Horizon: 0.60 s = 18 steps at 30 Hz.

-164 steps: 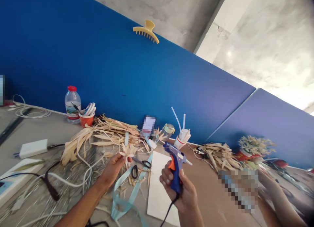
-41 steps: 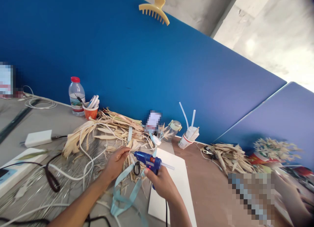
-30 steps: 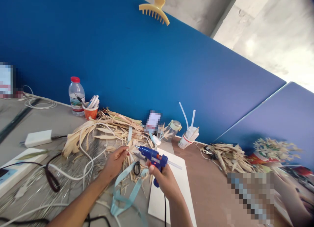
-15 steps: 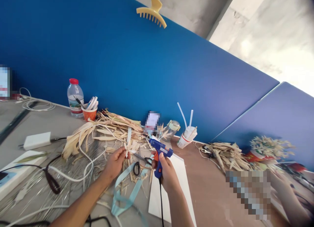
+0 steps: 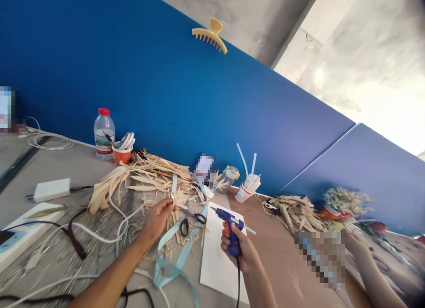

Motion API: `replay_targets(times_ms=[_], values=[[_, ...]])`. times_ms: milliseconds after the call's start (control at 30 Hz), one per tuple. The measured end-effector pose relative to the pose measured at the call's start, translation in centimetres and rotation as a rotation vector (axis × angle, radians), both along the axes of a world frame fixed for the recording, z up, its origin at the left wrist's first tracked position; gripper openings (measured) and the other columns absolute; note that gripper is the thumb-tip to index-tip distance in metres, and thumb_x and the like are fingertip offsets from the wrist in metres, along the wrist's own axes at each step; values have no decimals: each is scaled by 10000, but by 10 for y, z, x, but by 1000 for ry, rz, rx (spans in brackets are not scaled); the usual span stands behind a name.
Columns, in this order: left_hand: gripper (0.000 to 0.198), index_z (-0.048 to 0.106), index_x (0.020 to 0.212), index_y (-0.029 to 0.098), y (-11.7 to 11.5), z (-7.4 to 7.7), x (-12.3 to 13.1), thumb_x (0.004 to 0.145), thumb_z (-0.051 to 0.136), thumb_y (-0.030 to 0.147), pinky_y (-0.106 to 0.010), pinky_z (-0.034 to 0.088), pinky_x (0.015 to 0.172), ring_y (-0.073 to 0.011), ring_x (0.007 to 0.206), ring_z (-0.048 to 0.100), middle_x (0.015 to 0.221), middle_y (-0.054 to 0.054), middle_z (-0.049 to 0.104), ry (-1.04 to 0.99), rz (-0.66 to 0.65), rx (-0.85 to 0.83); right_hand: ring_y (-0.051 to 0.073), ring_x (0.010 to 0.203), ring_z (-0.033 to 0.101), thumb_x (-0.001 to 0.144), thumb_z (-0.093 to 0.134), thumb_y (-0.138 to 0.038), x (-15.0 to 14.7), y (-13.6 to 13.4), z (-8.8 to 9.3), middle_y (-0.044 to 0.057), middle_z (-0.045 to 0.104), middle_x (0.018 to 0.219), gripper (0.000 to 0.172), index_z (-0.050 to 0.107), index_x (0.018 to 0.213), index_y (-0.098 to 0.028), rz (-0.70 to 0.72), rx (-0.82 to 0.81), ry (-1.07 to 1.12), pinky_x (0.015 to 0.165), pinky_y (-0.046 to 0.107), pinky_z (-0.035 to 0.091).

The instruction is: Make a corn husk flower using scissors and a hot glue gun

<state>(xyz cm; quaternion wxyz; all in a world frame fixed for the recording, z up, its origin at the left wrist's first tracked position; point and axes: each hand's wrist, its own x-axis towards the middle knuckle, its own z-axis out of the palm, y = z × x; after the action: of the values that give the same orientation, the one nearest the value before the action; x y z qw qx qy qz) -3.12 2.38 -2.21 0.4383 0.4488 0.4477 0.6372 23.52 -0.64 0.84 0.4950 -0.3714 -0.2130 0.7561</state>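
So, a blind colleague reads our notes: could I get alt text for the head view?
A person's right hand grips a blue glue gun while the left hand pinches a pale husk piece near scissors. Dried husks, light-blue ribbon and cables clutter the table.

1 L hand [image 5: 159, 217] & 1 R hand [image 5: 244, 248], lwr ctr. 1 glue gun [image 5: 229, 217], 1 husk piece [image 5: 179, 197], 1 pr scissors [image 5: 184, 227], ctr. 1 white sheet [image 5: 217, 266], btm ctr. 1 claw clip [image 5: 210, 34], top ctr. 1 red-cap bottle [image 5: 104, 126], 1 orange tub [image 5: 122, 156] w/ 1 pen [image 5: 108, 137], mid L. 1 paper cup [image 5: 243, 194] w/ 2 clear sticks [image 5: 254, 163], 1 jar [image 5: 229, 179], just R of ctr. 2 main husk piles [image 5: 162, 166]: 1 ctr L, 1 mid R. 1 adapter [image 5: 52, 190], 1 pwr strip [image 5: 33, 228], lwr L. Thin wires [image 5: 63, 259] there overlap, prob. dozens.
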Motion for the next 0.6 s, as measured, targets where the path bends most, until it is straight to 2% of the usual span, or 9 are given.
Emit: replay_targets(times_ms=[167, 333, 467, 533, 600], values=[[254, 623, 685, 192, -1, 5, 0, 638, 652, 439, -319, 469, 710, -208, 696, 613, 649, -16, 655, -65, 2, -15, 65, 503, 503, 695, 744, -264, 23, -6, -21, -25, 539, 584, 199, 611, 770, -136, 28, -162, 64, 482, 174, 397], [262, 645, 724, 185, -1, 8, 0, 597, 689, 409, -318, 461, 715, -213, 715, 610, 682, -24, 663, -94, -12, -22, 90, 579, 592, 707, 735, -336, 33, -12, -22, 20, 615, 637, 262, 643, 776, -101, 64, -224, 38, 584, 198, 477], [265, 648, 702, 175, -1, 7, 0, 603, 695, 417, -297, 443, 685, -190, 682, 581, 678, -18, 647, -95, -36, -13, 185, 737, 667, 682, 725, -475, 36, -19, -16, 92, 683, 762, 408, 666, 819, -95, 80, -140, -160, 675, 274, 511], [270, 650, 707, 174, -1, 6, 0, 608, 695, 420, -297, 442, 690, -192, 691, 580, 679, -18, 644, -94, -44, -18, 190, 686, 668, 652, 733, -507, 39, -23, -16, 96, 689, 752, 443, 670, 819, -101, 59, -132, -344, 624, 281, 510], [260, 647, 712, 175, -2, 6, 0, 625, 688, 417, -300, 442, 707, -198, 716, 585, 683, -17, 642, -72, -62, -12, 163, 551, 631, 660, 728, -489, 45, -27, -17, 68, 670, 645, 378, 661, 730, -124, 15, -109, -615, 533, 271, 488]])
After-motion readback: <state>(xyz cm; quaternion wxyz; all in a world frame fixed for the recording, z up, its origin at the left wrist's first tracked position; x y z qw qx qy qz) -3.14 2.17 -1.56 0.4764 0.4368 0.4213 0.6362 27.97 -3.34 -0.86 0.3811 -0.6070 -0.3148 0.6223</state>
